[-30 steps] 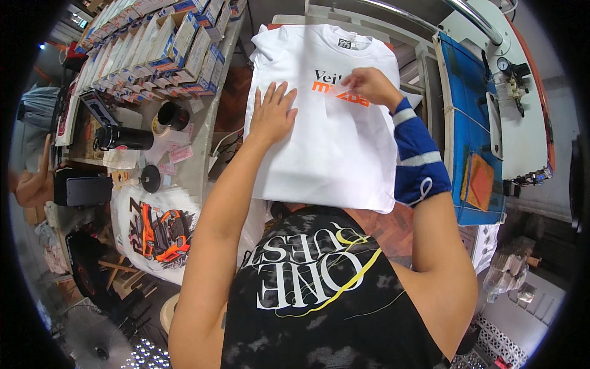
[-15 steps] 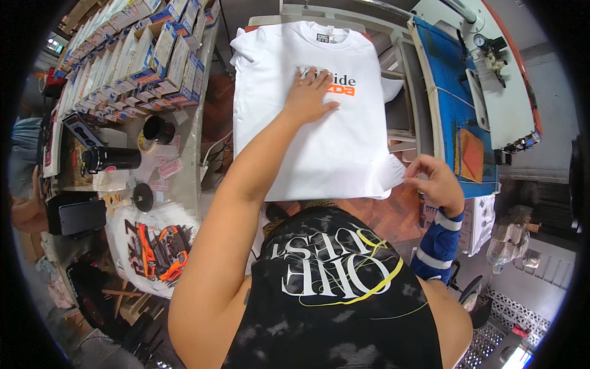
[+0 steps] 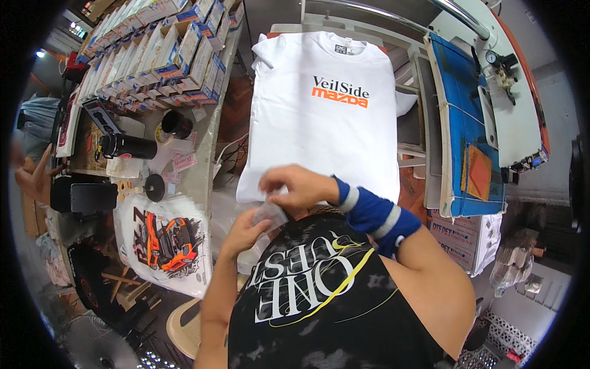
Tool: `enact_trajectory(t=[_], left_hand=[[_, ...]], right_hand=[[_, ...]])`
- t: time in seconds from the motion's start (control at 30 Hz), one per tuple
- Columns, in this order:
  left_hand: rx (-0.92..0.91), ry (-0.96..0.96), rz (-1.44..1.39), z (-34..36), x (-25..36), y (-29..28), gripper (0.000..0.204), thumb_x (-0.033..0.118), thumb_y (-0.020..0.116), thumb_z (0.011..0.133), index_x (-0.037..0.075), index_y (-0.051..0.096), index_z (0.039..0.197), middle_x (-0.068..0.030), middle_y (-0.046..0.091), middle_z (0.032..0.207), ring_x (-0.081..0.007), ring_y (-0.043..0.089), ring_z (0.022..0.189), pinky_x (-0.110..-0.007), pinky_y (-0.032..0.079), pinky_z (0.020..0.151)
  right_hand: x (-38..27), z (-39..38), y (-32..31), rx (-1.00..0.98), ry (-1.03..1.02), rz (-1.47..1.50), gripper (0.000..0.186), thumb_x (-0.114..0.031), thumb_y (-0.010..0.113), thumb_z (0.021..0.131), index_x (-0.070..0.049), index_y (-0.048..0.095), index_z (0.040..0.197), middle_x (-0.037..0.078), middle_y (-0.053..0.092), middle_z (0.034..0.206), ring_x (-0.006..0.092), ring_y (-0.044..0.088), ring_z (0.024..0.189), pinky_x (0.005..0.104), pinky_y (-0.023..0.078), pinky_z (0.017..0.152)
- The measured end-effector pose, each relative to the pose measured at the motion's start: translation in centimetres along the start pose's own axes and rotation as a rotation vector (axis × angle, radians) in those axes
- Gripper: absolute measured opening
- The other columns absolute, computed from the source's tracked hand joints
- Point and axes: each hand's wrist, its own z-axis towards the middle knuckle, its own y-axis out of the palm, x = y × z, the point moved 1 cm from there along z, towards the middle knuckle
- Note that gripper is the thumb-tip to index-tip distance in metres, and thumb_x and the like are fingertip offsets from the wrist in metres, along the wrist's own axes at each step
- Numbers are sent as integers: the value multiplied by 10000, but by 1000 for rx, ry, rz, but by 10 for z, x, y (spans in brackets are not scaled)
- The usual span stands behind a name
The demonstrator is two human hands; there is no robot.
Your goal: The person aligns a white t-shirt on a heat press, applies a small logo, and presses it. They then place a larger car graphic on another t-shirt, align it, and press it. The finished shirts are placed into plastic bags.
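A white T-shirt lies flat in front of me, with black and orange lettering on its chest. At the shirt's near left edge, my left hand is closed on a small crumpled piece of translucent film. Just above the film, my right hand reaches across from the right, below a blue sleeve band with pale stripes. Its fingers are curled, and whatever they may hold is hidden. The two hands are close together, over the shirt's near edge and in front of my black top.
At left, a table bears rows of cardboard boxes, a black tumbler and a printed white garment. A heat-press-like machine with a blue pad stands at right. Another person's hand shows at far left.
My left hand has left the shirt's chest, uncovering the print, and come back toward me. My right hand has crossed leftward from the shirt's right edge to meet it.
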Motion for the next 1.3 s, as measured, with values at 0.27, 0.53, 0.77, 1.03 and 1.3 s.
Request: enact_trajectory(t=[0.27, 0.53, 0.77, 1.03, 1.3], left_hand=[[1122, -653, 78, -58, -227, -79, 620, 359, 698, 959, -32, 509, 1402, -194, 620, 1289, -317, 612, 1145, -474, 528, 971], [720, -498, 659, -33, -275, -93, 462, 250, 642, 980, -24, 571, 1346, -214, 653, 1256, -395, 655, 1077, -494, 551, 926], [675, -234, 468, -34, -203, -32, 289, 137, 616, 980, -39, 677, 1202, -126, 726, 1019, -172, 694, 914, -321, 570, 795], [1014, 87, 278, -19, -78, -69, 225, 129, 641, 953, 1, 726, 1116, -171, 747, 1006, -271, 722, 921, -375, 552, 836], [484, 1425, 790, 59, 187, 32, 529, 71, 728, 790, 43, 624, 1308, -167, 634, 1280, -368, 569, 1244, -464, 440, 1069]], right_hand=[[106, 43, -114, 708, 698, -1198, 676, -468, 584, 989, 40, 510, 1430, 327, 469, 1493, 488, 403, 1418, 605, 251, 1188], [118, 161, -196, 668, 392, -664, 347, -281, 592, 967, -17, 661, 1182, 216, 716, 1140, 431, 691, 1006, 514, 550, 838], [168, 241, -242, 458, 462, -879, 325, -179, 591, 908, -48, 706, 1182, 228, 691, 1238, 412, 708, 1074, 484, 583, 903], [34, 160, -201, 240, -95, -635, 353, -14, 614, 830, -15, 675, 1178, 165, 708, 1056, 349, 681, 937, 446, 549, 845], [-295, -48, -100, -544, -144, -548, 271, -133, 803, 745, -42, 708, 982, 158, 707, 887, 336, 689, 786, 408, 534, 695]])
